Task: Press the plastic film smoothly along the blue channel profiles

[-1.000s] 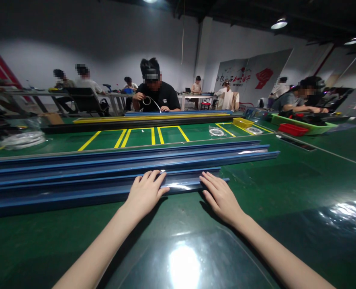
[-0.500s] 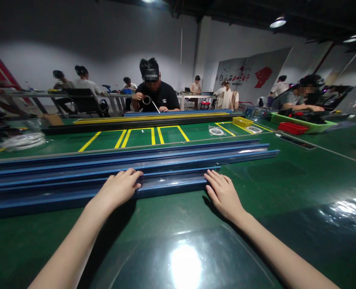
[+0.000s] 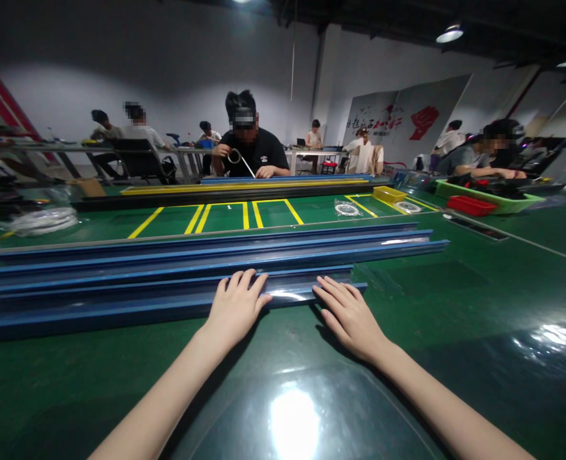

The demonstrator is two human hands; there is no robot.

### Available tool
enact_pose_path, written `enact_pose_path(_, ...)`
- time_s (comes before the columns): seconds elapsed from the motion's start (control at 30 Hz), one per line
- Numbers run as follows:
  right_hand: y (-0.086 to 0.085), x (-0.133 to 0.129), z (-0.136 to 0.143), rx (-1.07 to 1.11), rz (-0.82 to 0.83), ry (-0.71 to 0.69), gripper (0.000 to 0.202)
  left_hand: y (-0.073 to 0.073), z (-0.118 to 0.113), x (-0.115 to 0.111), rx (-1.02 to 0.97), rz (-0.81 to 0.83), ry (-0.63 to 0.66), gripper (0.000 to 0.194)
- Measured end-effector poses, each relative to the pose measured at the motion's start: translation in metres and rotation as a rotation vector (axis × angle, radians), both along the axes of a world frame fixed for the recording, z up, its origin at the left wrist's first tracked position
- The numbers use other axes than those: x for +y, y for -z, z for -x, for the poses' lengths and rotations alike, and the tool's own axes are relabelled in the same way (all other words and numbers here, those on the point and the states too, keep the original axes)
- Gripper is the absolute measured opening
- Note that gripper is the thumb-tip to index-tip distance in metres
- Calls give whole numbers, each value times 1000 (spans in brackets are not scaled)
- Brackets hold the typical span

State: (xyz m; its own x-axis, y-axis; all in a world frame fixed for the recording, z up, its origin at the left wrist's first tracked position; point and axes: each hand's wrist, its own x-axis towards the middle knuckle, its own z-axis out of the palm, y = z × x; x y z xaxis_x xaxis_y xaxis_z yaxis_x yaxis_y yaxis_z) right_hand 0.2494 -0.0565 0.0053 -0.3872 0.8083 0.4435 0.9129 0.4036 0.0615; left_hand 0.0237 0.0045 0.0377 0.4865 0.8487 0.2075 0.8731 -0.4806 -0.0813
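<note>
The head camera looks forward and down over the table (image 3: 431, 297).

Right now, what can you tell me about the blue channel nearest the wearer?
The nearest blue channel is a long, straight trough with two raised edges and a glossy, darker inside, perhaps plastic or coated metal. It lies lengthwise across the green table, open side up, its left end out of frame. The left hand rests across it, fingers spread; the right hand's fingers appear to touch it near its right end.

Red tray (image 3: 472, 205) by grn bin (image 3: 517, 205)
</note>
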Motion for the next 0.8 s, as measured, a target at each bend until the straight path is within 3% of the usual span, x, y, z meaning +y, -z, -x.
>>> enact_pose_path(0.23, 1, 3, -5, 130, -68, 130, 38, -13, 11, 4, 68, 151, -102, 41)
enact_pose_path(0.6, 6, 7, -10, 209, -141, 249, 34, -24, 50, 26, 130, 331, -230, 42)
enact_pose_path(0.8, 5, 7, -12, 106, -123, 220, 34, -24, 34, 17, 124, 104, -131, 35)
